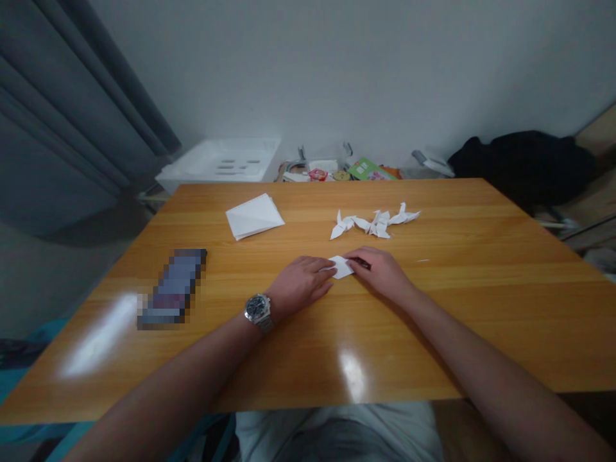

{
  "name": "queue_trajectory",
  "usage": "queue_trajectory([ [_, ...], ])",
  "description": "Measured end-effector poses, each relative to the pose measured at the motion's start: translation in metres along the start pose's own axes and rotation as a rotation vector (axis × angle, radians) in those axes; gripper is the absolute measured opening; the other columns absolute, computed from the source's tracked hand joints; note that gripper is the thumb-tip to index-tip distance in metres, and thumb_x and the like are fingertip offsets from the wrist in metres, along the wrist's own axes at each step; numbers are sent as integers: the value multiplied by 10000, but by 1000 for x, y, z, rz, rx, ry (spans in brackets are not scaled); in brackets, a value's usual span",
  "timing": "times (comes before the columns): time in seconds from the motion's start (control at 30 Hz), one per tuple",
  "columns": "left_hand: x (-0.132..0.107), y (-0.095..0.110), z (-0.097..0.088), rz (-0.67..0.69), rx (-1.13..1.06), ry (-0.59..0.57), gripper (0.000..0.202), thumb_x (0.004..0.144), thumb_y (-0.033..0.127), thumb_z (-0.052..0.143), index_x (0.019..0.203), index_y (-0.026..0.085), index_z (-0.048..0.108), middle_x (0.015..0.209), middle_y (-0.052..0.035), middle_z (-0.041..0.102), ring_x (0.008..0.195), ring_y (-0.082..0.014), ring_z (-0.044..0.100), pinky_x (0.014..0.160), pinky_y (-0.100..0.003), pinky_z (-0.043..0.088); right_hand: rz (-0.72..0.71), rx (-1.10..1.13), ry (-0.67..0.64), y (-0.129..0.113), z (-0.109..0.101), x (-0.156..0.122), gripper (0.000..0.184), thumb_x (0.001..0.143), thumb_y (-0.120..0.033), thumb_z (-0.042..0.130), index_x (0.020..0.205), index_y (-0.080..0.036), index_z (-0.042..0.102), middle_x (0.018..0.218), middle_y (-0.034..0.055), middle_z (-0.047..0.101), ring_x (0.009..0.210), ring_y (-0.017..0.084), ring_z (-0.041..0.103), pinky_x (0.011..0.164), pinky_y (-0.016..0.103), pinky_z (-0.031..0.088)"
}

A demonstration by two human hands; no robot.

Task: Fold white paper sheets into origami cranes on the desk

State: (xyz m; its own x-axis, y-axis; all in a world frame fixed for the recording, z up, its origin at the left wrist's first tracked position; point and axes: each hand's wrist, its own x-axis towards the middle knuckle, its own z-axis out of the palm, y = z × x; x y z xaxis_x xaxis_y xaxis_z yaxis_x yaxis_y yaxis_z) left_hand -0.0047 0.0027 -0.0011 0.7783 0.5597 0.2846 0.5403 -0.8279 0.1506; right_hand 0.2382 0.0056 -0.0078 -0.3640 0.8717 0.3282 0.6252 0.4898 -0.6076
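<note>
A small white folded paper [342,266] lies on the wooden table [452,321] in front of me. My left hand [301,285], with a metal watch on the wrist, rests palm down with its fingertips pressing the paper's left side. My right hand [380,269] presses the paper's right side, fingers curled down onto it. Both hands hold the paper flat against the table between them.
Several finished white paper cranes [378,222] lie just beyond my hands. A stack of white paper sheets [254,216] sits at the back left. A blurred phone-sized object [173,289] lies at the left. A white tray [219,163], clutter and a dark bag [524,160] stand behind the table.
</note>
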Motion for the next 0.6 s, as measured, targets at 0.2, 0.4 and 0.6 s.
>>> queue_trajectory([
  [0.2, 0, 2, 0, -42, -6, -52, 345, 992, 323, 509, 1284, 171, 613, 1303, -93, 646, 1152, -244, 620, 1022, -411, 473, -116, -75, 20, 9, 1, 1, 168, 943, -216, 609, 1063, -199, 726, 995, 88, 697, 926, 232, 638, 834, 381, 516],
  [0.4, 0, 4, -3, -77, -6, -69, 362, 989, 347, 513, 1293, 174, 610, 1309, -100, 636, 1163, -249, 604, 1037, -413, 454, -267, -140, -2, 7, 3, 1, 164, 959, -220, 584, 1034, -212, 728, 1039, 94, 685, 960, 239, 619, 852, 412, 519],
  [0.6, 1, 3, -6, -89, 2, -68, 333, 992, 334, 511, 1260, 172, 623, 1263, -88, 655, 1122, -243, 610, 1010, -403, 456, -339, -151, -111, 3, 1, -1, 155, 945, -196, 603, 996, -206, 749, 1078, 106, 695, 1004, 245, 622, 888, 420, 517],
])
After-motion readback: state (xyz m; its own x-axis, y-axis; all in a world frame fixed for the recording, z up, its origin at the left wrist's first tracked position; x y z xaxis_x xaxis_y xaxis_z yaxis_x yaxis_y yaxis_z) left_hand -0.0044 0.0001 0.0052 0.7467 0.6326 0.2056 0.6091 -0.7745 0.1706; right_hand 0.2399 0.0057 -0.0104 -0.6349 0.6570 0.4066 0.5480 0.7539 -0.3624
